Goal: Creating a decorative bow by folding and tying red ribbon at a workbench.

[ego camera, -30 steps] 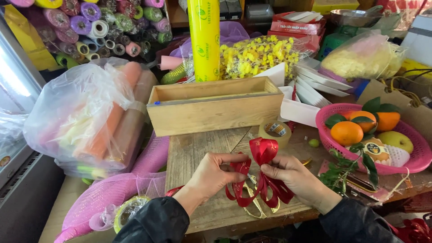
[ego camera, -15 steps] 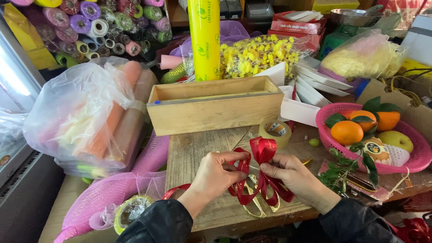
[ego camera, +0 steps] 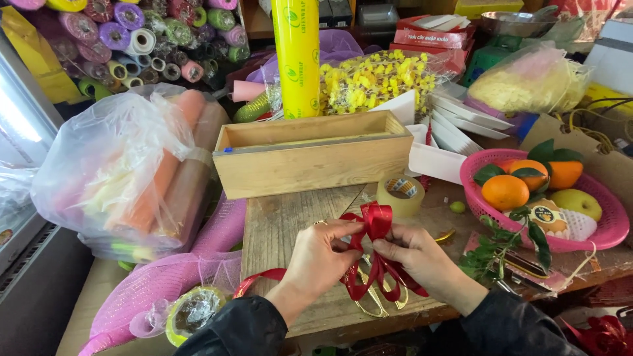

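Both hands, left (ego camera: pixel 321 254) and right (ego camera: pixel 422 257), keep pinching the red bow (ego camera: pixel 376 227) closed-fingered, loops slightly fuller than before, above the scissors (ego camera: pixel 379 300).

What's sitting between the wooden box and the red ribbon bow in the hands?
In the head view, a tape roll stands on bare board between the wooden box and the red ribbon bow.

Wooden box (ego camera: pixel 313 155) behind ribbon bow (ego camera: pixel 376 254); fruit basket (ego camera: pixel 610 227) right; tape roll (ego camera: pixel 400 195) between.
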